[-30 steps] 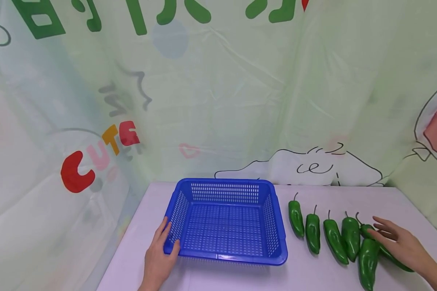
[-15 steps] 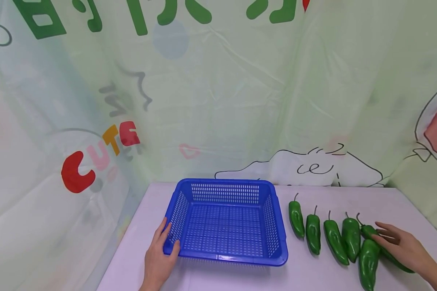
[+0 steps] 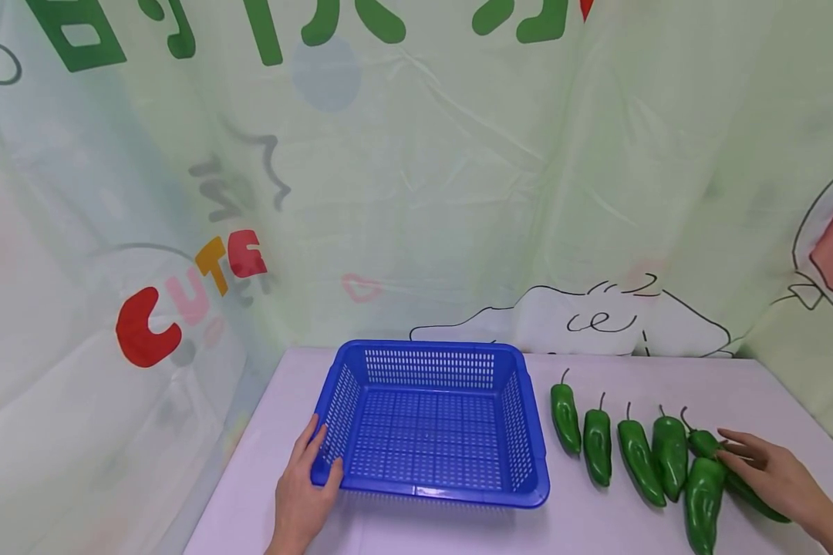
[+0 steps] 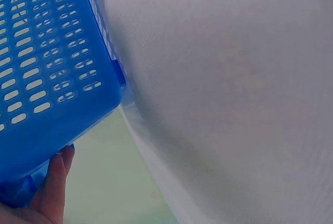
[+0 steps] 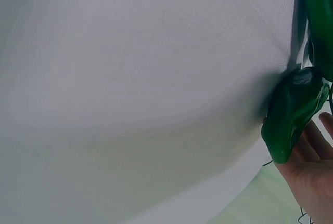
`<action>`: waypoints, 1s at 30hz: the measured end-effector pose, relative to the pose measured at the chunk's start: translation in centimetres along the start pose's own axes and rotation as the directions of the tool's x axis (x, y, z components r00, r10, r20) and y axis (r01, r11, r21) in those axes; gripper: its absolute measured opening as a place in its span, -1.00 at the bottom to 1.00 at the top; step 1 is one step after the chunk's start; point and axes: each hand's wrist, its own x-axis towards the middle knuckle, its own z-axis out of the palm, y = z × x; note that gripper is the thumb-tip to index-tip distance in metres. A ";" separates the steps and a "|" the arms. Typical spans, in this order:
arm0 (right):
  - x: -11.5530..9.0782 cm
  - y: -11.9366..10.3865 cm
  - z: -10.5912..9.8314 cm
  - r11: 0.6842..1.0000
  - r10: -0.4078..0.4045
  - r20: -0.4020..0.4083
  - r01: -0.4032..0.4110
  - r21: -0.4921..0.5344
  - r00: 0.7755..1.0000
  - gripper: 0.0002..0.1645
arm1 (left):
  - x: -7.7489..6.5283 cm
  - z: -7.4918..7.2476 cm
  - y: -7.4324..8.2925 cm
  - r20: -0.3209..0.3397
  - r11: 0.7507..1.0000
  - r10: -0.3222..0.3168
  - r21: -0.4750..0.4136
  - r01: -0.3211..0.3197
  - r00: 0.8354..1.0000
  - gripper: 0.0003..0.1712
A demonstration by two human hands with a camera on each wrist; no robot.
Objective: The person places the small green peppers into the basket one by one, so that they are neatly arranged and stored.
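Six green peppers (image 3: 641, 462) are lying on the pale table (image 3: 389, 532), to the right of the blue basket (image 3: 430, 370), the rightmost pepper (image 3: 703, 444) being partly covered by the right hand (image 3: 773, 474); its fingers are being held bent about the pepper, but whether it is being gripped cannot be told. The basket's near left corner is being grasped by the left hand (image 3: 301, 493), while the background is being filled by a printed curtain (image 3: 423, 216).
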 end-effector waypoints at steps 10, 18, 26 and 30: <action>0.1 0.5 0.3 1.000 -0.014 -0.001 0.014 0.014 1.000 -0.43 | 0.0 -0.1 0.1 -0.008 1.000 0.013 0.002 -0.013 1.000 -0.34; 0.2 0.9 0.4 0.999 0.032 -0.004 -0.032 0.027 0.999 -0.30 | 0.0 -0.1 0.2 -0.006 1.000 0.011 -0.001 -0.011 1.000 -0.35; -0.1 1.4 0.8 0.994 0.087 -0.049 -0.084 0.064 0.995 -0.26 | 0.0 -0.1 0.2 0.011 1.000 -0.003 -0.002 0.003 1.000 -0.34; -0.2 1.5 0.8 0.994 0.085 -0.093 -0.079 0.070 0.992 -0.28 | 0.0 -0.2 0.3 0.014 1.000 -0.007 -0.002 0.007 1.000 -0.34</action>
